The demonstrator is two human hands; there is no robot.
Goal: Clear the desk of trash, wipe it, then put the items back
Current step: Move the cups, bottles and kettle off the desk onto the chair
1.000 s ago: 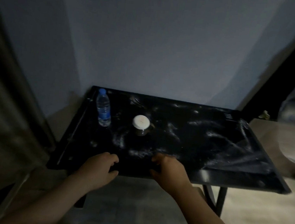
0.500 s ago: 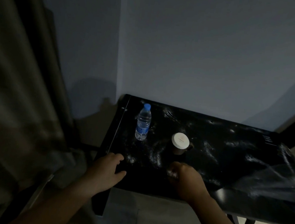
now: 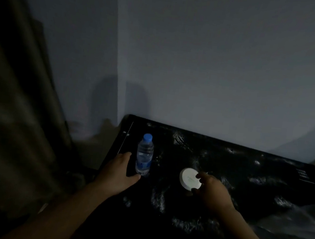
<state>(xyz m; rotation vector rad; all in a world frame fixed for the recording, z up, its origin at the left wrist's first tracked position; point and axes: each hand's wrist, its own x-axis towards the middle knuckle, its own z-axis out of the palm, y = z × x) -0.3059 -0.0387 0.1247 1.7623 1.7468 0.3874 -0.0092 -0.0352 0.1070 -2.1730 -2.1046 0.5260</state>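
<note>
Plainly poised to lift 2 things. Holds the left hand (image 3: pixel 121 171) open just left of the upright bottle (image 3: pixel 144 157), thumb by its base. Hooks the right hand (image 3: pixel 211 192) over the lidded cup (image 3: pixel 188 179), right of the bottle on the smeared tabletop (image 3: pixel 245 164); cannot tell whether gripping.

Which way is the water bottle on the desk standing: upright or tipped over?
Upright. The water bottle stands on its base on the desk, blue cap at top.
</note>
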